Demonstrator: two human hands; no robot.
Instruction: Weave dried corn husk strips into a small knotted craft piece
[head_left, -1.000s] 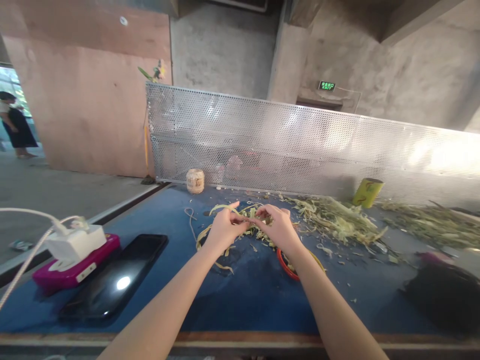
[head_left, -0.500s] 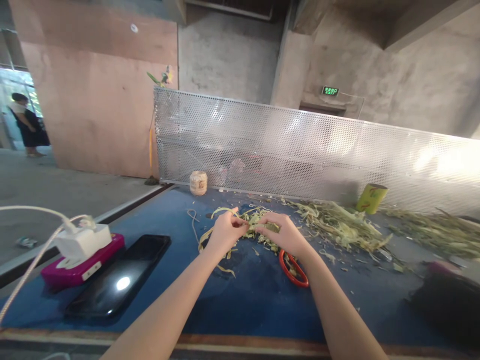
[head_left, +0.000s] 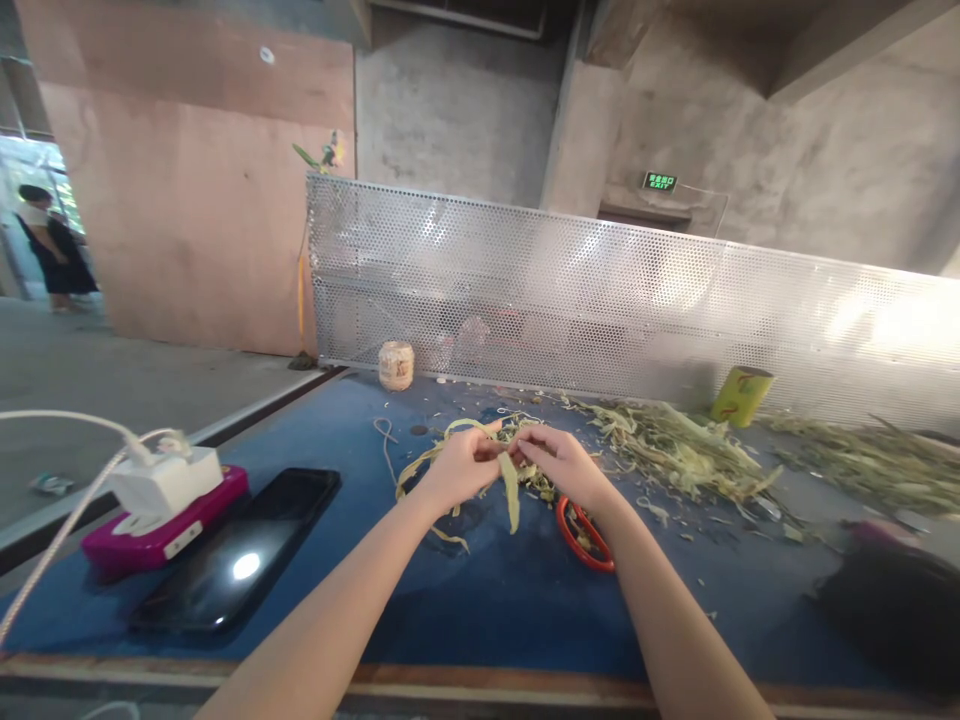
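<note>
My left hand (head_left: pixel 466 462) and my right hand (head_left: pixel 559 462) meet over the middle of the blue table, fingertips close together. Between them is a flat, pale green strip of dried leaf (head_left: pixel 511 495), its loose end hanging down toward me. Both hands are closed in a pinch on the leaf strip. A longer yellowish strip (head_left: pixel 411 472) loops out on the left side of my left hand. Small leaf scraps (head_left: pixel 541 482) lie beneath and behind my fingers. Scissors with red handles (head_left: pixel 576 545) rest beside my right wrist; their blades are hidden.
A black phone (head_left: pixel 255 545) and a magenta power strip (head_left: pixel 161 540) with a white charger lie at left. A twine roll (head_left: pixel 396 366) stands at the back. Dried leaves (head_left: pixel 682 450) heap at right near a yellow-green cylinder (head_left: pixel 741 396). A perforated metal panel (head_left: pixel 525 290) borders the table.
My hands have come together, the left moving slightly right. The leaf strip now hangs down between them, where it was not visible before.
</note>
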